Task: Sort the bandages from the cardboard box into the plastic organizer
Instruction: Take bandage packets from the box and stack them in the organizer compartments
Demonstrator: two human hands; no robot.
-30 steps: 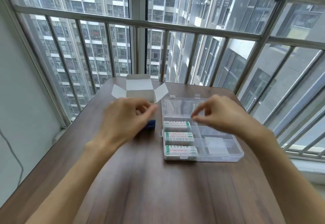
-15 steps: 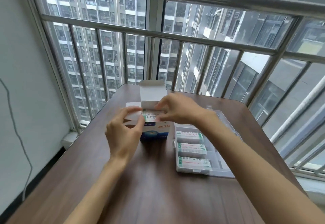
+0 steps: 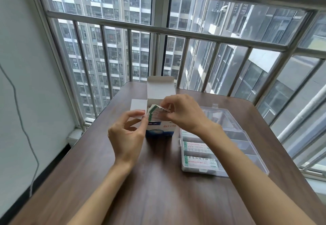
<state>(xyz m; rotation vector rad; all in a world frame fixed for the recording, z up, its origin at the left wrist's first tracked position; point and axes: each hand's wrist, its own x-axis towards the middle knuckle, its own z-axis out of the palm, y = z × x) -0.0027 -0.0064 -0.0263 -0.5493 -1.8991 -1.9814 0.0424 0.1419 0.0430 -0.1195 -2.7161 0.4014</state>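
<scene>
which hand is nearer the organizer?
Right. The right hand pinches bandages at the box, just left of the organizer; the left hand is beyond the box.

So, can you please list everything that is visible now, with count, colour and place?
cardboard box: one, white and blue, flaps open, far middle of the table
bandage strips: one bunch, white with green edge, at the box's mouth, pinched by both hands
plastic organizer: one, clear, lid open, right of the box
bandage stacks: at least two visible, white and green, in the organizer's left compartments; the arm hides part
table: one, dark brown wood
window railing: grey metal bars, behind the table
cable: one, grey, on the left wall
left hand: fingers pinch the strips' left end
right hand: fingers pinch the strips' top
</scene>
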